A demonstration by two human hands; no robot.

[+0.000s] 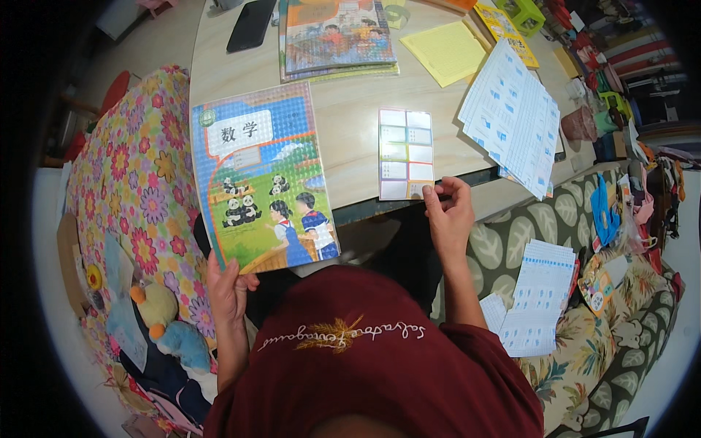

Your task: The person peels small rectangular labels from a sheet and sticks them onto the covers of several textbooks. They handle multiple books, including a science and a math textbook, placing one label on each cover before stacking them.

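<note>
My left hand (228, 285) grips a textbook (277, 190) by its lower left corner, thumb on top and fingers partly behind it. The book has a glossy clear cover over pictures of pandas and two children on grass, and it is tilted over the table's left edge. At the table's front edge, my right hand (449, 215) pinches the lower right corner of a sheet of name labels (406, 157). This sheet shows two columns of small white boxes with coloured borders and overlies the tabletop.
A stack of books (339, 36) and a black phone (252, 25) lie at the table's far side. Right of them are a yellow notebook (444, 52) and fanned printed sheets (511, 117). More sheets (540, 299) rest on the leaf-patterned sofa (504, 237); a flowered sofa (139, 168) stands left.
</note>
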